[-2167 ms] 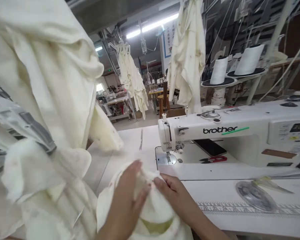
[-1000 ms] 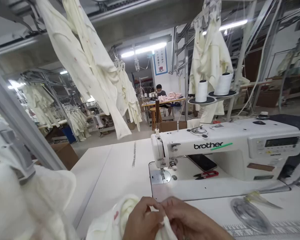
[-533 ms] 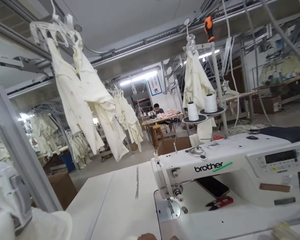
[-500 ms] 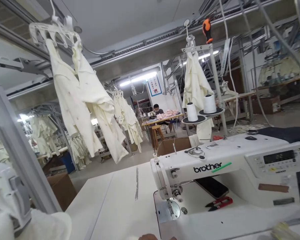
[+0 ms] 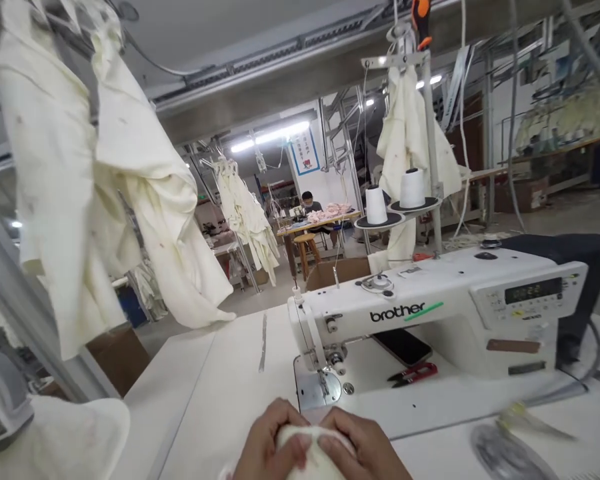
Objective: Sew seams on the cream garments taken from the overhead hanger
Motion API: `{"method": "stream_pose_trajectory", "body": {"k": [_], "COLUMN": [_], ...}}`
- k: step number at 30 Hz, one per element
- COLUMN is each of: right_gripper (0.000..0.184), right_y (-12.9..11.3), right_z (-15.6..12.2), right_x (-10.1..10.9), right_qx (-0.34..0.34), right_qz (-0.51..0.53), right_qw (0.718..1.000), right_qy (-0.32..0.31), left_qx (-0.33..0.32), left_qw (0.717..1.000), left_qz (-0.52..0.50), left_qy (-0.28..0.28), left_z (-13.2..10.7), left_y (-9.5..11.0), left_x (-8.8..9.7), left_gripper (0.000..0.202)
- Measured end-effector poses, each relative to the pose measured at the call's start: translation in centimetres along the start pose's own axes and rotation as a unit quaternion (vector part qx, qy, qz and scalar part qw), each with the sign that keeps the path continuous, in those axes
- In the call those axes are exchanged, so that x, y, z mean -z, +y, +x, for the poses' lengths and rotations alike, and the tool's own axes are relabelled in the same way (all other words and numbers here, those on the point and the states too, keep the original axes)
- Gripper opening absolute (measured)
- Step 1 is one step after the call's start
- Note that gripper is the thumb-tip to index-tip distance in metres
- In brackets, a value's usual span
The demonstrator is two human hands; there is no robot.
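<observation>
At the bottom centre, my left hand [image 5: 276,445] and my right hand [image 5: 359,448] are both closed on a piece of cream fabric [image 5: 314,460]. The thumbs lie side by side on top, with the fingers curled over the far edge. Much of the cloth is below the picture. Just beyond the hands stands a white sewing machine [image 5: 420,313], its needle plate [image 5: 325,389] a short way ahead of my fingers. Under the machine's arm lie a dark phone [image 5: 404,347] and red-handled thread snips [image 5: 415,375].
Cream garments [image 5: 145,187] hang from an overhead rail at the left, their hems near the table [image 5: 200,400]. White thread cones [image 5: 376,205] stand on a holder behind the machine. A clear-and-yellow object [image 5: 517,427] lies at right. A person [image 5: 310,203] sits far back.
Both hands have come up into view, holding the cream fabric. The camera view has tilted down and shifted. The hanging garments at left appear nearer and have swung.
</observation>
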State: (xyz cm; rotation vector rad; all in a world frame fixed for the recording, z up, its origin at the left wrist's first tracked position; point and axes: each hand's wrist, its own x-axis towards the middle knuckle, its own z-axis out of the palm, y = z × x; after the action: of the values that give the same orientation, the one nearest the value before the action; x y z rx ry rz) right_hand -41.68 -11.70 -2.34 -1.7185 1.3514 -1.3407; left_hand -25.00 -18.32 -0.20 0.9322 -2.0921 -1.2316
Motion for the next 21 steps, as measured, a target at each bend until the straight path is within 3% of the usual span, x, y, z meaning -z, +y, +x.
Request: {"method": "stream_pose_trajectory", "body": {"k": [3, 6, 11, 16, 21], "right_gripper": [0.023, 0.021, 0.021, 0.021, 0.017], "right_y": [0.1, 1.1, 4.0, 5.2, 6.0], "right_z": [0.2, 0.9, 3.4, 5.4, 6.2], "right_x": [0.1, 0.4, 1.2, 1.8, 1.0], "right_qx": [-0.046, -0.074, -0.130, -0.175, -0.189], "right_qz": [0.043, 0.063, -0.046, -0.196, -0.291], "right_qw": [0.998, 0.994, 0.989, 0.965, 0.938], "right_qy": [0.014, 0.038, 0.043, 0.014, -0.023], "left_qx": [0.001, 0.043, 0.110, 0.113, 0.092], "left_qw": [0.996, 0.984, 0.975, 0.988, 0.990], "left_qz": [-0.079, -0.164, -0.190, -0.103, 0.108], "left_qy": [-0.036, -0.054, -0.026, -0.024, 0.005], "left_z": [0.7, 2.0, 5.2, 7.2, 7.4], "left_y": [0.6, 0.1, -2.6, -4.7, -5.5], "left_x": [-0.1, -0.4, -1.6, -2.2, -2.3], "left_gripper": [0.029, 0.030, 0.028, 0.021, 0.017]}}
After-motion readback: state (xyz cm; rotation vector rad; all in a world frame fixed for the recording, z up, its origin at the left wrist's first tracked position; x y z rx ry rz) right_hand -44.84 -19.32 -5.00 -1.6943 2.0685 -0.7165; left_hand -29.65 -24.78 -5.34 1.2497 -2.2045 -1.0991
